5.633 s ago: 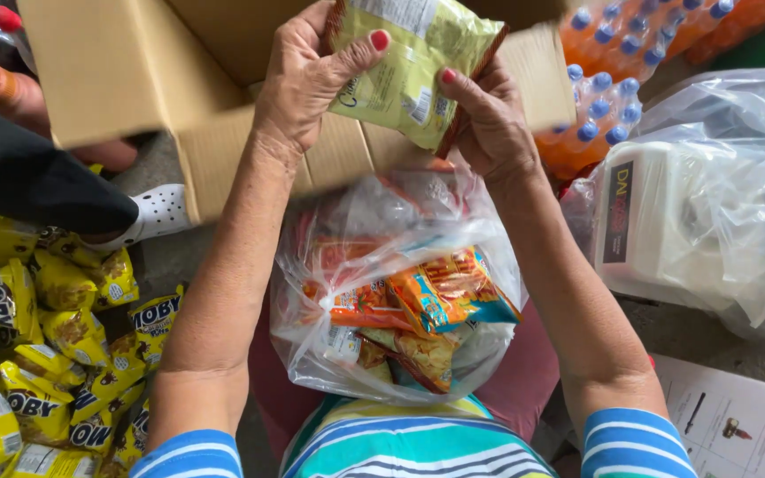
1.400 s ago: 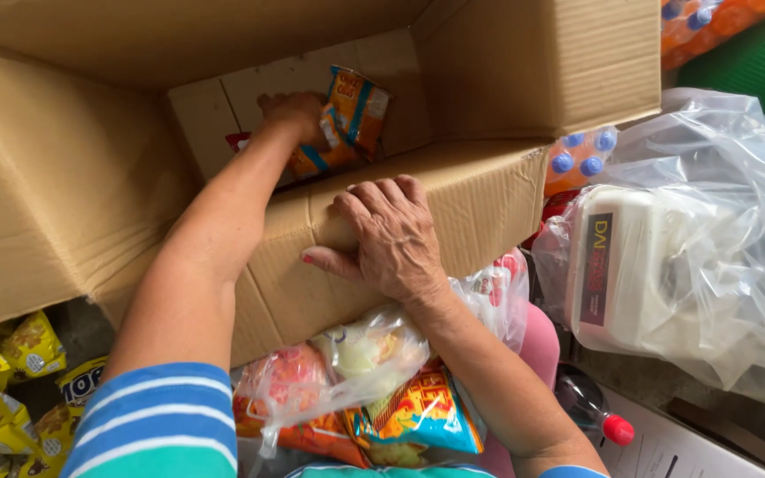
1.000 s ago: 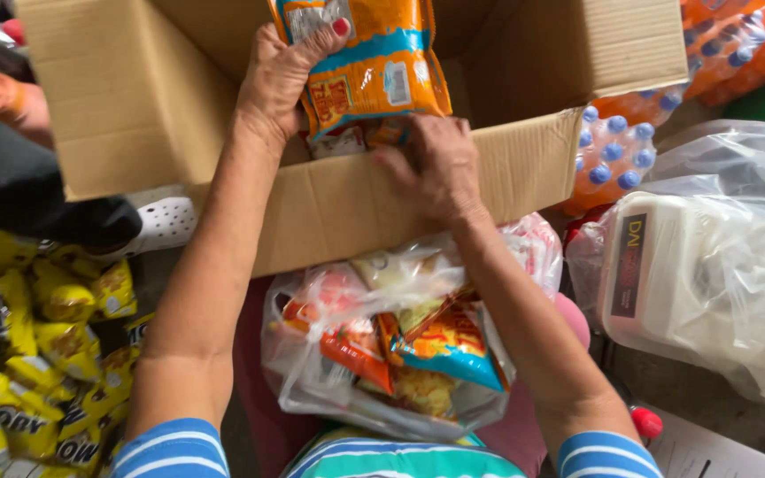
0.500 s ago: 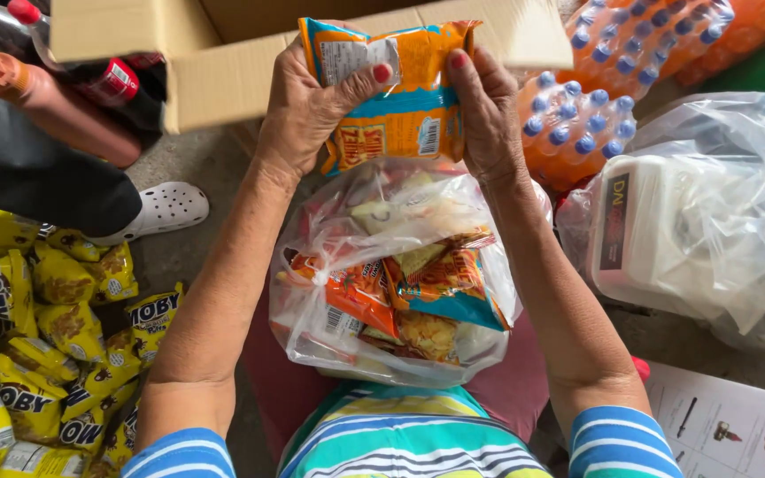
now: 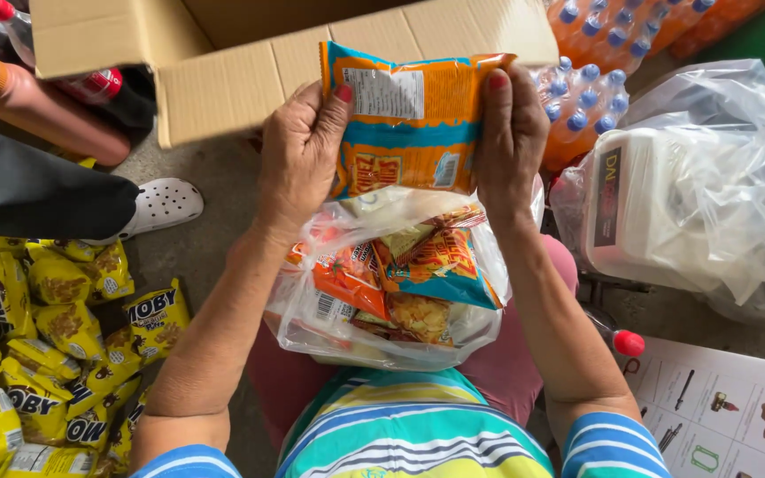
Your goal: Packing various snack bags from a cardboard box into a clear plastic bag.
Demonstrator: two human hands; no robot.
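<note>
Both hands, left [image 5: 298, 155] and right [image 5: 511, 142], grip an orange-and-teal snack packet [image 5: 409, 119] by its sides above a clear bag [image 5: 391, 292] of snacks on the lap, with a cardboard box [image 5: 250, 62] beyond, yellow packets [image 5: 37, 354] left, wrapped white tub [image 5: 666, 208] right.

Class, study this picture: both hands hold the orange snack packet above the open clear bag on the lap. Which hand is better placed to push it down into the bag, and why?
Probably the right hand: its fingers grip the orange snack packet from the top edge down. The left hand holds lower, nearer the clear bag mouth, so it could steady the opening.
</note>
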